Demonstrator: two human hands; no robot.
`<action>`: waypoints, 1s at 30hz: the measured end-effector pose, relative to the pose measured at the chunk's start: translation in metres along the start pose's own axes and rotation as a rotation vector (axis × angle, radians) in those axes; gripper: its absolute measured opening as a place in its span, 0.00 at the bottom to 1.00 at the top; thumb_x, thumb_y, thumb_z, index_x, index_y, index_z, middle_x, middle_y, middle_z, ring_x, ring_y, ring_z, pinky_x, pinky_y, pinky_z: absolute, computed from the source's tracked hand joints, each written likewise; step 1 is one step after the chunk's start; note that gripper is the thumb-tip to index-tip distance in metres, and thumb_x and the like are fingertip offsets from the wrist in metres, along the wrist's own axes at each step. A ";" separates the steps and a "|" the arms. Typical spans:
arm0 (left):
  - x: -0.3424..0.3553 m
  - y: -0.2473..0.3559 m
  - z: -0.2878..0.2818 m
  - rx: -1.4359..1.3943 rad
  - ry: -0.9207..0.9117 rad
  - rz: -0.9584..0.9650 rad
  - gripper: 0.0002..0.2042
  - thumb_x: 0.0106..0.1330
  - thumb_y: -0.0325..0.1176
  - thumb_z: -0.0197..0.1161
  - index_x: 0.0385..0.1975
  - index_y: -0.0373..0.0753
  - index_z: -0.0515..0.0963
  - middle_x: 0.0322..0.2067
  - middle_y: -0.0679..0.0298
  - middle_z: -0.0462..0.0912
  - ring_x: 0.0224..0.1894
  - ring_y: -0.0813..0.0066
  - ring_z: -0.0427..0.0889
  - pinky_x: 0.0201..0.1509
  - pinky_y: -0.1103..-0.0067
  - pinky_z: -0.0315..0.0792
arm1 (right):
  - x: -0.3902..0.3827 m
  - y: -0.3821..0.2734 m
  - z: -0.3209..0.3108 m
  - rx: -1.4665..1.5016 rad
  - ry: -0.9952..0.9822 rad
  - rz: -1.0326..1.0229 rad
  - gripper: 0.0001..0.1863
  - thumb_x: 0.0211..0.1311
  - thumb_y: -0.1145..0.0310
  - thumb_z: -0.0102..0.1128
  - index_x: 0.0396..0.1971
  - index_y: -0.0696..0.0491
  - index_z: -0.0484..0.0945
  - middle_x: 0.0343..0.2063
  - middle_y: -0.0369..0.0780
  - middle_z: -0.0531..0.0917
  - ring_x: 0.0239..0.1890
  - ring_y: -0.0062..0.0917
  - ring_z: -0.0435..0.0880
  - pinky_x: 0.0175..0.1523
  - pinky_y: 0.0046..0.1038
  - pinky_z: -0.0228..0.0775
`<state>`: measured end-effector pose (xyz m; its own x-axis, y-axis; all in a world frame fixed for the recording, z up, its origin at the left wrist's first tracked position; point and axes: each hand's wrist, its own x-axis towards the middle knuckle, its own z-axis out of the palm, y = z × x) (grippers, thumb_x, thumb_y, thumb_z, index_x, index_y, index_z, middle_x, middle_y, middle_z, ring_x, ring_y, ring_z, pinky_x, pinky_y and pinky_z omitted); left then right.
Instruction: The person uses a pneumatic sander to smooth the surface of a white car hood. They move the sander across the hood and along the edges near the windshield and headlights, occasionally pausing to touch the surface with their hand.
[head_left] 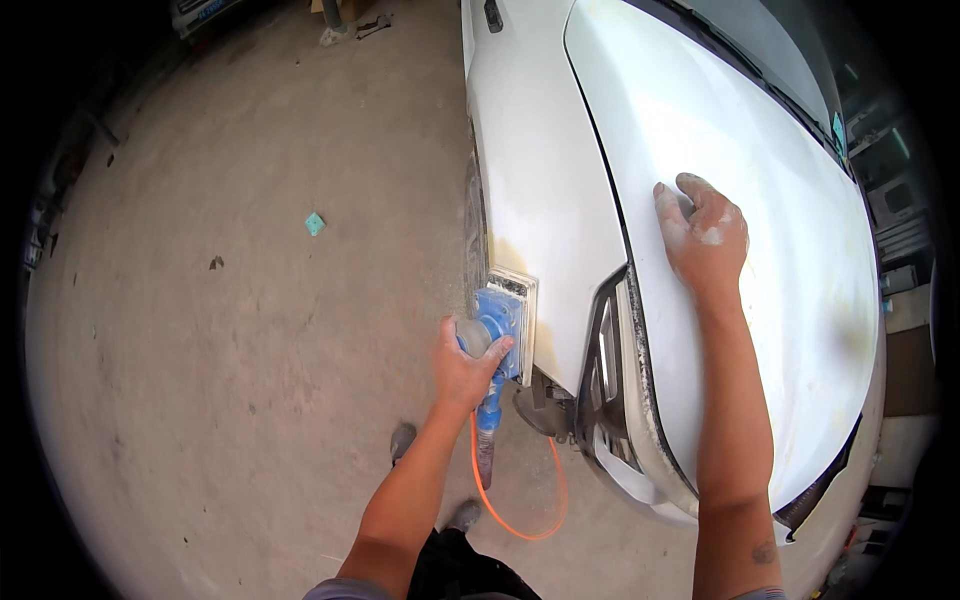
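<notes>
My left hand (466, 368) is closed around a blue air sander (512, 318) with a rectangular pad. The pad (529, 345) lies against the side of a white car's fender (540, 190), beside a yellowish patch. From the sander's lower end an orange hose (562, 490) loops down over the floor. Over on the hood (640, 110), my right hand (706, 235) rests dusty and without a tool, a gap showing between thumb and forefinger. Its other fingers are partly hidden.
The headlight opening (605, 370) has dark edges, and a loose dark part (545, 405) hangs below the fender. A small green piece (315, 223) lies on the concrete floor (250, 350). My shoes (465, 515) are near the hose. Shelving stands beyond the car.
</notes>
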<state>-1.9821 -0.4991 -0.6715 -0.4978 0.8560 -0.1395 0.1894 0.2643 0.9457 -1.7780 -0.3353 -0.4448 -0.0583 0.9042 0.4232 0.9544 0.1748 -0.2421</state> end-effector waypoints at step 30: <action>0.105 0.096 0.058 0.072 0.087 0.079 0.35 0.54 0.51 0.82 0.48 0.27 0.74 0.41 0.51 0.84 0.42 0.65 0.83 0.49 0.70 0.78 | 0.042 0.072 -0.041 0.069 0.038 -0.097 0.15 0.65 0.60 0.62 0.42 0.55 0.87 0.26 0.47 0.87 0.34 0.45 0.87 0.42 0.43 0.77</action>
<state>-1.9671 -0.3579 -0.6130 -0.5495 0.8347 -0.0366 0.2899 0.2315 0.9286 -1.6998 -0.3007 -0.4090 -0.1368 0.8667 0.4796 0.9224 0.2880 -0.2573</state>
